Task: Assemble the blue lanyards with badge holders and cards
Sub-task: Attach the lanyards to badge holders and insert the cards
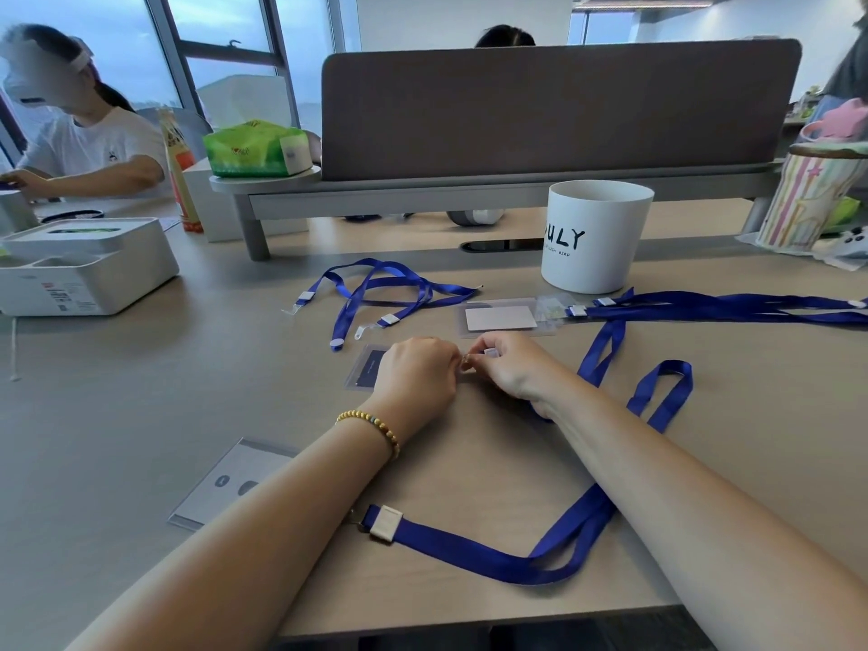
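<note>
Your left hand (pixel 415 373) is closed over a badge holder (pixel 364 367) on the worktop (pixel 141 406). Your right hand (pixel 509 366) pinches the white clip (pixel 491 352) of a blue lanyard (pixel 606 350) trailing right, fingertips nearly touching.

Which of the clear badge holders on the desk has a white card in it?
The badge holder with the white card beside the white cup; the badge holder under the left hand holds a dark card.

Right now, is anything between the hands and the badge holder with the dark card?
Nothing visible. The left hand rests directly on the badge holder, and the right hand pinches a lanyard clip right beside it.
</note>
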A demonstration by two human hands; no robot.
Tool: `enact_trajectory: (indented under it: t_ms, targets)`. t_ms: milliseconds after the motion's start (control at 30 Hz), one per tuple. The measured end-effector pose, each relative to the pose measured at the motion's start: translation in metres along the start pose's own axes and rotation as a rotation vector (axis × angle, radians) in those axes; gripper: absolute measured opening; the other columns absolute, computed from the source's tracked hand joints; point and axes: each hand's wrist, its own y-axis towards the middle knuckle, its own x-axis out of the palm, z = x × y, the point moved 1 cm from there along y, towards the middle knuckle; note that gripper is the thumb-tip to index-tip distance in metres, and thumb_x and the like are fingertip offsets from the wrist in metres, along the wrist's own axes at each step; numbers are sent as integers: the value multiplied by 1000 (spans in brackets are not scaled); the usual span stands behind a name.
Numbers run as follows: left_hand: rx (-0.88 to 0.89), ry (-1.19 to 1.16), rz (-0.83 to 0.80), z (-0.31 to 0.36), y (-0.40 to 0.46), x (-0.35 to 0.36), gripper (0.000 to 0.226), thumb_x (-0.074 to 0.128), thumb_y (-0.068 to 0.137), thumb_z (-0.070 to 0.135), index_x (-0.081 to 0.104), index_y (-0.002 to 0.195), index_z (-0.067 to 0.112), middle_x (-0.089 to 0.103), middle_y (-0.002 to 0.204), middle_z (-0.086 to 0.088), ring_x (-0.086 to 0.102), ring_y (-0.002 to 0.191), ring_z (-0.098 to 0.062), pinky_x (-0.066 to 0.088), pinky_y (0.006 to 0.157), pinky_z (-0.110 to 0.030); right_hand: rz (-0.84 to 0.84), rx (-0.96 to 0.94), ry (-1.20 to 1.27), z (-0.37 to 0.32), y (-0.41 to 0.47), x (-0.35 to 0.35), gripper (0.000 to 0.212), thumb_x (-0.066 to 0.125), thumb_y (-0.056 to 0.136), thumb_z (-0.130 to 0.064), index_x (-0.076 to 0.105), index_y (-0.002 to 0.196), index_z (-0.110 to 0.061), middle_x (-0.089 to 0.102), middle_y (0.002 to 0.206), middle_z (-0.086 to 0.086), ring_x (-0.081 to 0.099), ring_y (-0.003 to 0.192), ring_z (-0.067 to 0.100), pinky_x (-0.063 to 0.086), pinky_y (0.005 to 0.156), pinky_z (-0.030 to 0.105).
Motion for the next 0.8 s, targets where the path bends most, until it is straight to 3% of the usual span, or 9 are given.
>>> enact_trajectory:
  t_ms: [133,200,367,433,500,567,700,800]
  targets:
    - [-40,-52,17,-2,1,1,24,44,94,23,66,104,18,67,101,-2,59,91,-18,42,75,-24,-12,-6,5,0,0,0,14,50,96,-21,64,93,-19,60,93,0,49,77,8,36,64,23]
    - [-70,-87,16,-7,4,0,23,45,94,24,66,103,19,68,99,-1,59,89,-17,44,74,-24,-20,-10,25,1,0,0,15,50,96,-20,65,93,-20,61,87,-5,50,79,8,36,68,22]
    - [-43,-276,-123,-22,11,-5,25,51,92,26,64,112,18,66,108,-1,59,100,-16,49,88,-28,-127,6,-19,0,-1,-7,12,54,93,-26,63,85,-24,50,65,-8,40,60,7,27,52,18]
    - [40,-355,-220,-28,12,-9,44,57,87,37,51,128,23,55,129,-1,50,118,-16,43,100,-31,-180,-5,-47,-2,-2,-11,17,50,95,-24,60,82,-28,50,64,-9,41,57,7,29,50,17]
    - [79,-330,-366,-36,11,-12,77,64,78,48,28,143,30,32,148,2,28,136,-17,29,112,-40,-182,-7,-46,-2,-1,-15,18,46,96,-22,61,86,-27,49,64,-5,40,55,9,30,48,17]
    - [102,-230,-440,-40,9,-11,94,68,71,52,14,146,33,20,153,4,16,140,-19,19,116,-45,-164,-26,-29,-1,0,-18,19,45,95,-18,64,95,-20,48,62,-3,37,50,8,29,44,17]
    - [84,-298,-366,-39,9,-11,91,69,74,46,16,146,29,25,149,2,25,136,-18,28,108,-29,-161,-49,-16,0,3,-20,19,46,96,-19,64,99,-16,47,60,-2,35,48,9,28,44,20]
    - [111,-297,-289,-32,7,-13,91,69,73,48,17,145,30,22,146,5,21,136,-18,29,108,-30,-142,-31,24,-2,5,-22,20,47,96,-23,63,85,-19,44,59,-3,32,48,9,25,43,19]
